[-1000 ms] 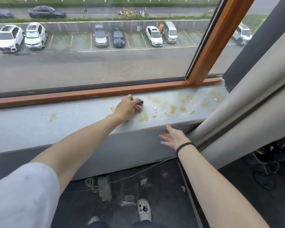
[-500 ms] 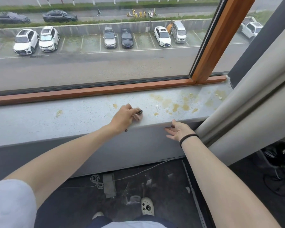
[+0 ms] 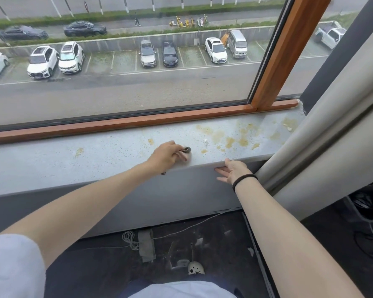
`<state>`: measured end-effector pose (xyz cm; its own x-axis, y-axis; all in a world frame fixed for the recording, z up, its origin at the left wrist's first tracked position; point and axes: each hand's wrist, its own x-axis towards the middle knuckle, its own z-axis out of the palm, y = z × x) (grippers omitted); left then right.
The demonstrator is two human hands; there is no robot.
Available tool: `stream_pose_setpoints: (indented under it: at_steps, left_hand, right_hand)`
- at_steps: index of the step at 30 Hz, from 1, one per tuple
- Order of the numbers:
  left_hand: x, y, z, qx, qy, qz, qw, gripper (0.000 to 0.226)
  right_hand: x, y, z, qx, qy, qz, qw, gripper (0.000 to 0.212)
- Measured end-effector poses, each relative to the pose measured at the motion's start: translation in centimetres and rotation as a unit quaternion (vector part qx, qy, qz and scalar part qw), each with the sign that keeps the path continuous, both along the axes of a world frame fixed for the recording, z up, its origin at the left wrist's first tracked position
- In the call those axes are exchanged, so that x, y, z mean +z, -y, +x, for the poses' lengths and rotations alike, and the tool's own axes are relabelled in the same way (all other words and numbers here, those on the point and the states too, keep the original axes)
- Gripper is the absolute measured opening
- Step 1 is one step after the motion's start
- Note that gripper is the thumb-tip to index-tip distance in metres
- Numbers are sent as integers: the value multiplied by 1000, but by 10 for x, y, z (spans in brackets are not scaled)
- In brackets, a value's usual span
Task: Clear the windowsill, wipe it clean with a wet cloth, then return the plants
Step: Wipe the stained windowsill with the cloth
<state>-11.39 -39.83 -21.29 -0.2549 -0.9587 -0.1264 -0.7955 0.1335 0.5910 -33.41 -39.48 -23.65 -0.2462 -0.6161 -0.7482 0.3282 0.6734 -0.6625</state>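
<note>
Pressing a small bunched cloth (image 3: 186,153) onto the windowsill (image 3: 108,155), the left hand (image 3: 166,157) grips it tight, yellow stains (image 3: 230,141) at two o'clock, while the right hand (image 3: 233,171) rests open on the sill's edge.

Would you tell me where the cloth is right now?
In the head view the cloth is bunched in the left hand on the windowsill, near its front edge, just left of the yellow stains.

No text, label, brand or number is legible anywhere I look. The number plates of the parked cars (image 3: 148,53) beyond the window frame (image 3: 138,121) are too small and blurred to read.
</note>
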Motion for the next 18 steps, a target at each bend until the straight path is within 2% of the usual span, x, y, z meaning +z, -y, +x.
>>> stream_pose_setpoints:
  at_steps: [2, 6, 10, 13, 18]
  left_hand:
    - [3, -13, -15, -29, -92, 63, 993, 23]
    - [10, -6, -28, 72, -223, 100, 967, 19]
    - [17, 3, -28, 164, -383, 213, 884, 12]
    - [21, 1, -31, 210, -434, 264, 835, 12]
    - [25, 4, -35, 264, -469, 303, 786, 19]
  right_hand:
    - [1, 1, 1, -4, -1, -1, 1000, 31]
    - [4, -2, -1, 12, 11, -3, 1000, 32]
    - [6, -5, -8, 45, 10, -1, 999, 34]
    - [12, -10, -17, 74, 11, 5, 997, 35]
    - [19, -7, -42, 6, -11, -22, 1000, 44]
